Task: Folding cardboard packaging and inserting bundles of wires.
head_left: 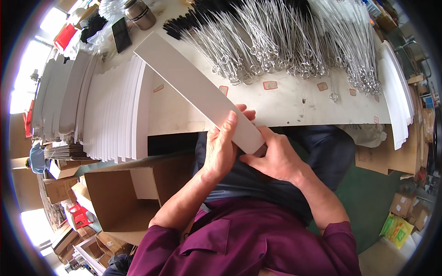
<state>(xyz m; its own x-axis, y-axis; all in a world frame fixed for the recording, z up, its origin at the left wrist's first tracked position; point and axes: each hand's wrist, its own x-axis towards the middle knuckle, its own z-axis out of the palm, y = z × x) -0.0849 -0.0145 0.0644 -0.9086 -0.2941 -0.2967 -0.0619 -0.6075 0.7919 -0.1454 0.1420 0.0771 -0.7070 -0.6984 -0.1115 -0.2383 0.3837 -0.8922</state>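
A long, narrow white cardboard box (184, 83) slants across my front, its far end up and to the left over the table. My left hand (223, 142) is wrapped round its lower part, thumb on top and fingertips showing past the far side. At the near end, my right hand (278, 156) grips the box with the thumb at the end edge and the fingers along the side. That near end shows a darker face, partly covered by my right hand. Whether its flap is folded in, I cannot tell.
Wire-handled brushes with ring ends (276, 41) lie in bundles along the table's far side. Long white boxes (110, 106) stand in a row at left, more white pieces (396, 92) at right. An open brown carton (124, 198) sits below left. A phone (121, 35) and metal flask (139, 14) lie far left.
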